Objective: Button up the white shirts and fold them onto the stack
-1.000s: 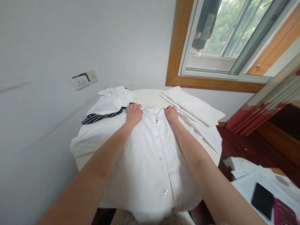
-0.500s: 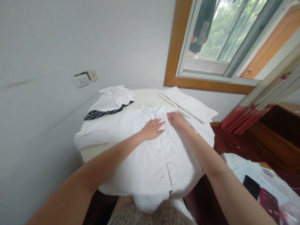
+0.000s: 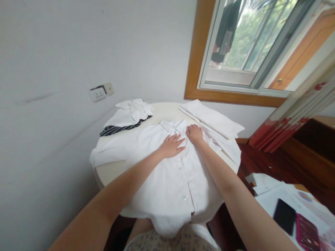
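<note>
A white button-up shirt [image 3: 162, 188] lies front up over a round cream table [image 3: 166, 107], its collar toward the wall and its hem hanging over the near edge. My left hand [image 3: 171, 145] rests flat on the chest beside the button placket, fingers spread. Just below the collar on the right, my right hand [image 3: 195, 134] presses on the cloth with its fingertips bent slightly, gripping nothing visible. One sleeve stretches out to the left edge of the table; the other lies bunched at the right, partly behind my right forearm.
Folded white cloth [image 3: 211, 118] lies at the table's back right. At the back left is a crumpled white garment [image 3: 133, 111] on a black striped cloth [image 3: 113, 129]. A side table at lower right bears papers, a black phone [image 3: 284, 215] and a magenta object [image 3: 307, 232].
My right hand has shifted slightly, and the cloth at the right shoulder and sleeve looks more wrinkled. My left hand stays on the chest. The camera view has moved a little.
</note>
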Motion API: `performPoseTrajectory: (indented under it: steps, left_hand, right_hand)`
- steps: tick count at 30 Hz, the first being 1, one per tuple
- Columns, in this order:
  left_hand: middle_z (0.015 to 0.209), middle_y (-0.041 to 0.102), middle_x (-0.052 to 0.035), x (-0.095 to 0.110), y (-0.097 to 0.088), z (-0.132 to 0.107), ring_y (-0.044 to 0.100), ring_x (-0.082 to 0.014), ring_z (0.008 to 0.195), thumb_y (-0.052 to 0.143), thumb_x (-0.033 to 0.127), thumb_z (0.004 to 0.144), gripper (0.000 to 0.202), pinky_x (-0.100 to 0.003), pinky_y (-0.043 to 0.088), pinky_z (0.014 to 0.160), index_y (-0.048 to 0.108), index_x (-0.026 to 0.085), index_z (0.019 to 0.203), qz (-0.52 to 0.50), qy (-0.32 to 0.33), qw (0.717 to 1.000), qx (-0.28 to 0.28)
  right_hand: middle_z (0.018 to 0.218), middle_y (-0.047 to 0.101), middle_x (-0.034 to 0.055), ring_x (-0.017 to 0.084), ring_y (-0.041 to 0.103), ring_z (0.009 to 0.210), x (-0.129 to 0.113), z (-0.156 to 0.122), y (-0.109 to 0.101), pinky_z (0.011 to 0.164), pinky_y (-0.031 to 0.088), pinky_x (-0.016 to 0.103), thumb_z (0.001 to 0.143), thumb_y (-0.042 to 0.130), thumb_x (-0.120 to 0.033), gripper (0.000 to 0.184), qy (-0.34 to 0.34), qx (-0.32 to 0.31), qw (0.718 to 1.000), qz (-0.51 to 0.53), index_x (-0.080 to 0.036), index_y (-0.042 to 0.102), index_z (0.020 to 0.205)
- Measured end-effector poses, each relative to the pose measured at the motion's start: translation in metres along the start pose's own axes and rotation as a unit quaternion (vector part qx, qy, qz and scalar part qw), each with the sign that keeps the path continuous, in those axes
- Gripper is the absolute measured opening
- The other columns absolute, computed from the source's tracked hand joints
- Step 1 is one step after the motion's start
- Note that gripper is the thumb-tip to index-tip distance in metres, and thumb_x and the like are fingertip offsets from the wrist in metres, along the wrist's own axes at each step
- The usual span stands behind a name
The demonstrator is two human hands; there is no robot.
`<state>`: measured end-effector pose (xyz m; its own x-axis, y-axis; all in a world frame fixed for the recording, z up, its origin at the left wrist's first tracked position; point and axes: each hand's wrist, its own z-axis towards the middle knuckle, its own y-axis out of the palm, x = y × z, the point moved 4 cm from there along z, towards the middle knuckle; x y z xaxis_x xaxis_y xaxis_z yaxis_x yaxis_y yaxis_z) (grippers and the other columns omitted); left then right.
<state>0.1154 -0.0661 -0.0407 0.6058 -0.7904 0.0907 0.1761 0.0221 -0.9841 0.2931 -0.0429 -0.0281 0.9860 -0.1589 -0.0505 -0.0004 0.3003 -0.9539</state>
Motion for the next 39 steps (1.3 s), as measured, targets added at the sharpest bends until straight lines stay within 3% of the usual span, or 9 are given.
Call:
performPoseTrajectory:
  steps: [4, 10, 13, 17, 21, 24, 27, 31, 39]
  left_hand:
    - [0.161, 0.028, -0.0075, 0.0, -0.002, 0.0, 0.026, -0.0281, 0.149, 0.027, 0.059, 0.098, 0.061, -0.053, 0.018, 0.121, 0.04, 0.029, 0.15, 0.0, 0.001, 1.0, 0.004]
    - [0.161, 0.029, -0.0087, 0.0, 0.001, 0.001, 0.025, -0.0276, 0.149, 0.029, 0.059, 0.098, 0.061, -0.054, 0.018, 0.121, 0.041, 0.028, 0.149, 0.002, 0.001, 1.0, 0.003]
    - [0.159, 0.034, -0.0072, 0.003, 0.0, -0.001, 0.028, -0.0275, 0.148, 0.033, 0.058, 0.098, 0.058, -0.053, 0.021, 0.12, 0.043, 0.03, 0.148, -0.004, 0.006, 1.0, 0.017]
    - [0.152, 0.046, -0.0064, -0.005, -0.024, -0.002, 0.038, -0.0238, 0.142, 0.038, 0.047, 0.098, 0.051, -0.044, 0.027, 0.119, 0.048, 0.026, 0.144, -0.008, 0.003, 0.992, 0.126]
    - [0.147, 0.05, -0.0121, -0.057, -0.045, -0.007, 0.04, -0.0222, 0.14, 0.031, 0.024, 0.098, 0.048, -0.039, 0.03, 0.118, 0.047, 0.014, 0.143, 0.013, -0.136, 0.96, 0.245]
    - [0.147, 0.05, -0.0152, -0.098, -0.032, -0.008, 0.038, -0.0258, 0.142, 0.034, 0.023, 0.096, 0.051, -0.043, 0.028, 0.119, 0.046, 0.009, 0.143, 0.038, -0.209, 0.962, 0.169]
    - [0.154, 0.043, -0.0114, -0.118, -0.012, -0.006, 0.035, -0.0271, 0.144, 0.03, 0.034, 0.098, 0.053, -0.049, 0.026, 0.119, 0.047, 0.017, 0.145, 0.042, -0.234, 0.969, 0.064]
    - [0.162, 0.026, -0.0065, -0.122, -0.006, -0.005, 0.023, -0.0291, 0.149, 0.022, 0.05, 0.098, 0.061, -0.06, 0.016, 0.119, 0.035, 0.027, 0.153, 0.035, -0.261, 0.965, 0.0]
    - [0.164, 0.019, -0.0105, -0.118, -0.013, -0.032, 0.013, -0.0374, 0.151, 0.02, 0.077, 0.088, 0.081, -0.067, 0.011, 0.116, 0.03, 0.03, 0.155, 0.035, -0.26, 0.965, -0.014]
  right_hand:
    - [0.136, 0.058, 0.0127, 0.022, 0.051, 0.126, -0.006, 0.003, 0.007, 0.107, 0.036, 0.032, 0.098, 0.033, -0.026, 0.043, -0.049, -0.013, 0.999, 0.016, -0.016, 0.057, 0.132]
    - [0.16, 0.031, 0.0079, 0.028, 0.024, 0.148, -0.003, 0.01, 0.018, 0.118, 0.023, 0.048, 0.101, 0.028, -0.05, 0.059, -0.047, -0.09, 0.995, 0.018, -0.019, 0.037, 0.151]
    - [0.164, 0.021, 0.0066, 0.027, 0.017, 0.151, -0.004, 0.012, 0.023, 0.12, 0.018, 0.05, 0.101, 0.024, -0.053, 0.063, -0.035, -0.132, 0.99, 0.022, -0.02, 0.031, 0.155]
    - [0.164, 0.019, 0.0075, 0.024, 0.015, 0.152, -0.004, 0.014, 0.025, 0.121, 0.016, 0.048, 0.101, 0.022, -0.053, 0.065, -0.03, -0.126, 0.991, 0.024, -0.019, 0.026, 0.156]
    - [0.164, 0.019, 0.008, 0.024, 0.015, 0.152, -0.005, 0.013, 0.026, 0.121, 0.014, 0.048, 0.101, 0.021, -0.054, 0.068, -0.027, -0.13, 0.991, 0.03, -0.016, 0.026, 0.156]
    - [0.164, 0.018, 0.0081, 0.025, 0.014, 0.152, -0.005, 0.012, 0.026, 0.121, 0.014, 0.049, 0.101, 0.021, -0.056, 0.069, -0.029, -0.129, 0.991, 0.026, -0.015, 0.027, 0.156]
    - [0.164, 0.017, 0.0083, 0.025, 0.013, 0.152, -0.004, 0.012, 0.025, 0.122, 0.014, 0.048, 0.1, 0.02, -0.057, 0.071, -0.026, -0.134, 0.99, 0.022, -0.015, 0.024, 0.157]
    - [0.164, 0.016, 0.0087, 0.025, 0.013, 0.152, -0.006, 0.009, 0.022, 0.122, 0.013, 0.048, 0.099, 0.021, -0.059, 0.072, -0.023, -0.138, 0.99, 0.023, -0.016, 0.022, 0.158]
    - [0.165, 0.015, 0.0085, 0.027, 0.011, 0.152, -0.011, -0.012, 0.013, 0.121, 0.013, 0.051, 0.099, 0.021, -0.061, 0.068, -0.036, -0.145, 0.989, 0.021, -0.023, 0.031, 0.155]
